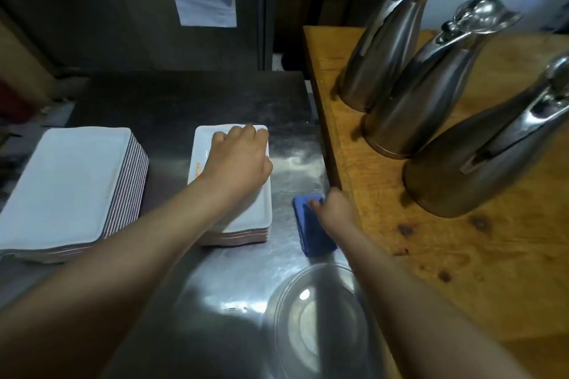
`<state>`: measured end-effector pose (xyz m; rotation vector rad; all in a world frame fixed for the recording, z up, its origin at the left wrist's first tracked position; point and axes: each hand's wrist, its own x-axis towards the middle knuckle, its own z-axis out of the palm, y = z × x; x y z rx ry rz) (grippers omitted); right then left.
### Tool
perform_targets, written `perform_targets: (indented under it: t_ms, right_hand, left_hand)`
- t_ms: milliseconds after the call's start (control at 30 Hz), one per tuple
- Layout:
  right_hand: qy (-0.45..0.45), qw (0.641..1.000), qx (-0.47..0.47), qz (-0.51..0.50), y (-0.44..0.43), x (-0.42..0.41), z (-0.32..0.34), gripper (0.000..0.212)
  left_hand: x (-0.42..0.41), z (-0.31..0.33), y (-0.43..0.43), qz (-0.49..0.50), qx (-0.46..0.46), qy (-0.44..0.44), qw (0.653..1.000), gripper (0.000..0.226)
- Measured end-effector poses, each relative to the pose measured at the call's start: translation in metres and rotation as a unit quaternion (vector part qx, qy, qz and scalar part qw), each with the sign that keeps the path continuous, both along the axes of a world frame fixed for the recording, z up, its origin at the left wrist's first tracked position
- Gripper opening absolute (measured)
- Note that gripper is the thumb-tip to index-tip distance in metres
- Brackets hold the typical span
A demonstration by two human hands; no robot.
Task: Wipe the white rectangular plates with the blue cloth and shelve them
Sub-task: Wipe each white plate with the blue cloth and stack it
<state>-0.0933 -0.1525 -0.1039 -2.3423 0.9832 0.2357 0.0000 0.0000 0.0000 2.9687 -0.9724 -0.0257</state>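
**Cloth lies just right of the plate, long sides parallel**

The left grip (pixel 237 160) rests on the top plate (pixel 246 212) of a low stack, with its fingers bent over the far rim, so it seems to hold this plate steady. The right grip (pixel 334 209) pinches the far end of the blue cloth (pixel 314 234). The cloth lies on the steel surface (pixel 215 280) just beside the stack, not touching it. Its long axis runs from near to far, like the plate's. The right grip is therefore the nearer one, and the wipe probably needs only a short carry to the left. A tall stack (pixel 70 181) waits further left.
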Motion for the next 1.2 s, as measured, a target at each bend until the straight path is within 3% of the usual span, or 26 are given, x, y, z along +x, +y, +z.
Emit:
perform_targets:
  t_ms: [167,267,467,700,767,833,967,1200]
  right_hand:
    - [0.06,0.995,-0.077,0.007,0.019,-0.004,-0.017,0.05]
    - [0.054,0.995,-0.077,-0.018,0.02,-0.002,-0.019,0.049]
    - [0.012,0.991,0.07,-0.112,0.015,-0.001,-0.019,0.037]
    - [-0.116,0.951,0.241,-0.155,0.007,-0.013,-0.007,0.025]
    - [-0.142,0.933,0.279,-0.176,0.005,-0.016,-0.001,0.034]
    - [-0.16,0.923,0.295,-0.19,0.003,-0.02,0.005,0.037]
    - [-0.218,0.896,0.337,-0.189,0.003,-0.027,0.026,0.019]
    - [-0.283,0.882,0.349,-0.144,0.028,-0.033,0.082,0.016]
  left_hand:
    - [-0.001,-0.004,0.004,0.008,0.012,-0.01,1.0,0.032]
    - [0.001,-0.006,0.009,0.013,0.011,-0.016,1.0,0.033]
    - [0.001,-0.008,0.016,0.026,0.004,-0.018,1.0,0.033]
    - [-0.006,-0.003,0.018,0.034,0.009,-0.019,0.999,0.037]
    - [-0.009,0.002,0.02,0.04,0.006,-0.025,0.999,0.038]
    - [-0.014,0.008,0.023,0.043,0.001,-0.034,0.998,0.039]
    - [-0.027,0.023,0.034,0.052,-0.007,-0.053,0.997,0.04]
    - [-0.056,0.061,0.064,0.09,-0.04,-0.073,0.992,0.037]
